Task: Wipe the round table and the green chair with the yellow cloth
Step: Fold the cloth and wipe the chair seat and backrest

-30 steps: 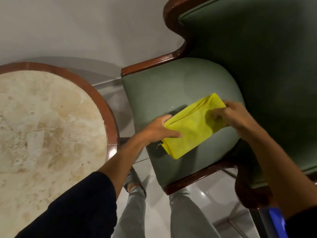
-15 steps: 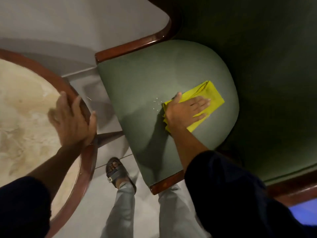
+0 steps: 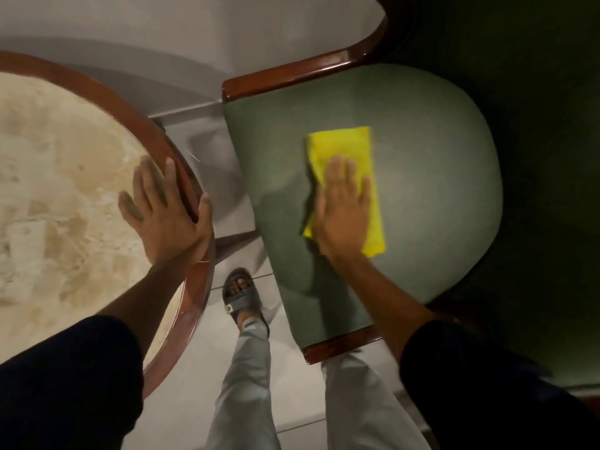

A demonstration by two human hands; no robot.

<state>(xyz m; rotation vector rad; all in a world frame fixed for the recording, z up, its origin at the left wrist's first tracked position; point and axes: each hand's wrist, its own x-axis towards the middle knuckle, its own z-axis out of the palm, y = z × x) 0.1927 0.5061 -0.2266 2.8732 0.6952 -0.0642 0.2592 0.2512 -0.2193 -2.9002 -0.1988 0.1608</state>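
Observation:
The green chair (image 3: 431,177) fills the right of the view, its padded armrest trimmed in dark wood. A folded yellow cloth (image 3: 350,147) lies flat on that armrest. My right hand (image 3: 342,212) presses on the cloth's near half with fingers spread, palm down. The round table (image 3: 58,177) with a beige marble top and a brown wooden rim sits at the left. My left hand (image 3: 165,209) rests flat on the table's right edge, fingers apart, holding nothing.
Between table and chair is a narrow strip of grey tiled floor (image 3: 292,368). My legs in light trousers and a sandalled foot (image 3: 240,295) stand there. A pale wall (image 3: 162,34) runs behind the table.
Two hands held the cloth a second ago; the left hand let go and moved onto the table's rim. The right hand has turned the cloth and slid it along the armrest.

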